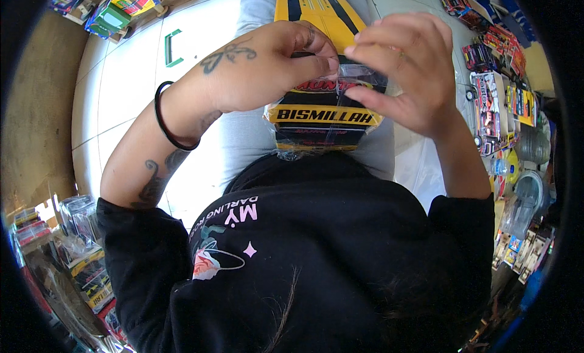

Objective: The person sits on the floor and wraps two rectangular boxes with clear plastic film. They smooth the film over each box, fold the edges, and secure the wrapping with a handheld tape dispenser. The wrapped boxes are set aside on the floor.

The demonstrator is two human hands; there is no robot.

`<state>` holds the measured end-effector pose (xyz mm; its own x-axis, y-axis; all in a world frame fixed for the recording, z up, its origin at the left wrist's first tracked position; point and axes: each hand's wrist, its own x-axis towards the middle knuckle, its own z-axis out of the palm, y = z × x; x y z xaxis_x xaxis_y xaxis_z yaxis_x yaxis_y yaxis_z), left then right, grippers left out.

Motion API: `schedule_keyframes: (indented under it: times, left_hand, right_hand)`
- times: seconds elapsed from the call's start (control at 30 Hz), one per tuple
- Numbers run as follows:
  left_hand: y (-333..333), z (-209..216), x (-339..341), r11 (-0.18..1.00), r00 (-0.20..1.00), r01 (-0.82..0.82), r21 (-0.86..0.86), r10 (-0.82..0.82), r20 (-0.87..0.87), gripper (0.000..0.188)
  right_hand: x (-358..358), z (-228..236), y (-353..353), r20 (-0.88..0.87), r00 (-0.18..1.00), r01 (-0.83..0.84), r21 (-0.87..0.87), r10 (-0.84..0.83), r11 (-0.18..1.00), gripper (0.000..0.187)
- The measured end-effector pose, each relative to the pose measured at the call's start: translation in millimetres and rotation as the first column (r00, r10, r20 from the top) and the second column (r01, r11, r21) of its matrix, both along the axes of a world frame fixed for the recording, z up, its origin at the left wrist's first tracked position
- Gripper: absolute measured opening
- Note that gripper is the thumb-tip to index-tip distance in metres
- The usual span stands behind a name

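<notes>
A boxy yellow and black toy truck [328, 115], partly covered in clear plastic wrap [368, 123], rests on my lap between my thighs. My left hand [274, 64] reaches over its near end. The thumb and forefinger are pinched together at the plastic over the dark panel, though the exact bit between them is hard to make out. Over the truck's right side hovers my right hand [410, 73]. Its fingers are apart and slightly blurred, with the thumb low beside the wrap. Nothing shows in that hand.
On the tiled floor [109, 103] lies a green bracket-shaped piece [173, 48] to the left. Several toy vehicles [486, 112] line the right side, near a clear plastic bottle [500, 167]. Colourful boxes [109, 18] stand at the far left; wrapped toys [91, 274] fill the near left.
</notes>
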<state>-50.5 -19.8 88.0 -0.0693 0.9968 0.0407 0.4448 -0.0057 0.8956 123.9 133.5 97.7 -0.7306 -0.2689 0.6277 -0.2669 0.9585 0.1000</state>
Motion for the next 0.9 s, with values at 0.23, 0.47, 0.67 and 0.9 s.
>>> schedule_keyframes:
  times: [0.23, 0.47, 0.67, 0.9]
  left_hand:
    - [4.7, -6.3, 0.3, 0.999, 0.991, -0.016, -0.049, 0.023, 0.133, 0.029]
    - [-11.4, 10.6, 14.1, 0.958, 0.756, 0.007, 0.285, 0.181, -0.629, 0.014]
    - [-10.8, 1.9, 16.7, 0.939, 0.578, 0.041, 0.342, 0.257, -0.775, 0.007]
    - [-13.5, -8.3, 16.5, 0.917, 0.717, -0.02, 0.399, 0.291, -0.633, 0.005]
  right_hand:
    - [1.7, -26.5, -15.4, -0.094, 0.986, 0.149, 0.114, -0.139, 0.982, 0.024]
    - [-4.7, -8.3, -4.4, 0.213, 0.977, 0.018, -0.023, -0.013, 1.0, 0.01]
    - [-9.8, 0.5, 19.6, 0.471, 0.875, -0.05, -0.149, 0.115, 0.988, 0.009]
    - [10.7, 14.0, 28.5, 0.203, 0.976, -0.013, -0.326, 0.083, 0.945, 0.031]
